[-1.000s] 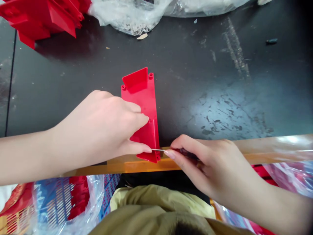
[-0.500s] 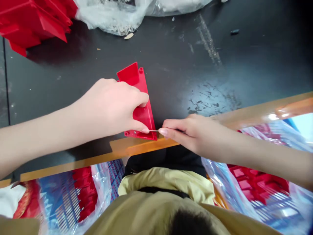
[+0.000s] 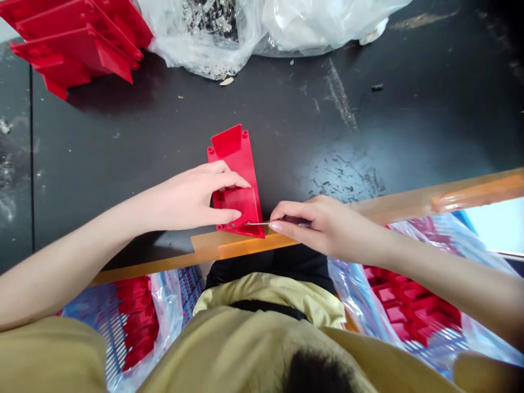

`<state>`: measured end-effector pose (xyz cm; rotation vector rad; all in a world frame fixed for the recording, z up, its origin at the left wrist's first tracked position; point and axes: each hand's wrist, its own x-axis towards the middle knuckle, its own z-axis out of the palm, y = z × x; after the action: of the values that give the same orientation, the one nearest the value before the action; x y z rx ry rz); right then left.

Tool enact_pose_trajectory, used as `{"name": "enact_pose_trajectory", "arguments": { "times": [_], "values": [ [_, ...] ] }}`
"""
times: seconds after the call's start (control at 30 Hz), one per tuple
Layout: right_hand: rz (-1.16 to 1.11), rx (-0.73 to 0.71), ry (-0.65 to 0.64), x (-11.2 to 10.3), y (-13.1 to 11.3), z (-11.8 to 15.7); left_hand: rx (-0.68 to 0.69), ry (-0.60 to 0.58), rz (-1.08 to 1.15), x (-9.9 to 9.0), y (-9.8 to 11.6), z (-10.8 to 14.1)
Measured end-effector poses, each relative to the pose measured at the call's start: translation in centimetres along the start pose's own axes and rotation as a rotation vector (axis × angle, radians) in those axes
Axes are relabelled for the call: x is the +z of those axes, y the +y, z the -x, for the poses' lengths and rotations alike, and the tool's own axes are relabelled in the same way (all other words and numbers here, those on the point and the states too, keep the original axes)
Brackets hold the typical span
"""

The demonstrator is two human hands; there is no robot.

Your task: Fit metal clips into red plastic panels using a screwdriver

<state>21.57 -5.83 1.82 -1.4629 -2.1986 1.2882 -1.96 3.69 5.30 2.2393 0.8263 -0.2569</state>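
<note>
Red moulded plastic panel w/ lugs

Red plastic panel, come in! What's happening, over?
Left hand gripping red plastic panel. Right hand holding thin metal pick, tip at panel. Stacked red parts beyond.

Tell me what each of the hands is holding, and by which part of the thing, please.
The left hand holds the red plastic panel by its lower half. The right hand pinches a thin metal tool by its dark handle.
</note>
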Motion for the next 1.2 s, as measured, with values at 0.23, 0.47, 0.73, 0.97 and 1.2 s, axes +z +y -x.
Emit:
{"name": "enact_pose_trajectory", "arguments": {
  "times": [0.23, 0.47, 0.73, 0.97, 1.2],
  "values": [
    [0.131, 0.03, -0.017, 0.1, 0.1, -0.2, -0.001, 0.015, 0.018, 1.0, -0.6, -0.3],
    [0.261, 0.138, -0.092, -0.2, -0.7, -0.1, 0.01, 0.059, 0.051, 1.8, -0.6, -0.7],
    [0.278, 0.254, -0.267, -1.1, -1.6, -1.2, -0.051, 0.127, 0.135, 2.7, -0.6, -0.9],
    [0.267, 0.319, -0.383, -1.4, -2.0, -1.7, -0.161, 0.144, 0.218, 3.1, 0.5, -0.7],
    [0.023, 0.355, -0.4, -1.2, -1.9, -1.9, -0.174, 0.177, 0.24, 3.8, 0.9, -0.4]
  ]
}}
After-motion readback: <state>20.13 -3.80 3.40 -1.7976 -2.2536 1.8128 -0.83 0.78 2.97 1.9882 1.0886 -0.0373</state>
